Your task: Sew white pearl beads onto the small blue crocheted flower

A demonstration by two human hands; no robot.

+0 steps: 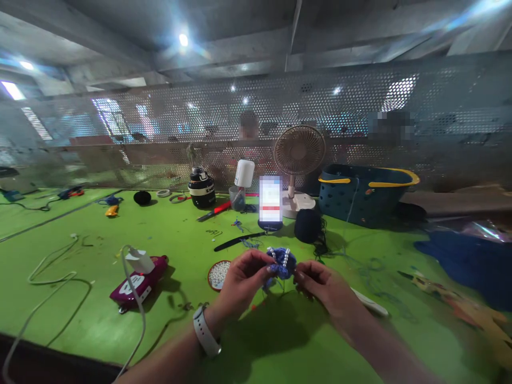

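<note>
A small blue crocheted piece (pixel 285 269) with strings of white pearl beads across it is held up above the green table. My left hand (pixel 250 274), with a white watch band on its wrist, pinches the piece from the left between thumb and fingertips. At its right edge, my right hand (pixel 320 282) has thumb and fingers pressed together; whatever is between them is too small to make out. Just left of the piece, partly behind my left hand, is a round dish of white beads (pixel 219 274). Blue yarn dangles below the piece.
A magenta power strip (pixel 140 282) with a white charger lies left. Behind my hands are a phone (pixel 271 200) on a stand, a dark yarn ball (pixel 308 225), a fan (pixel 300 150) and a dark teal basket (pixel 360 197). Blue fabric (pixel 468 261) lies right.
</note>
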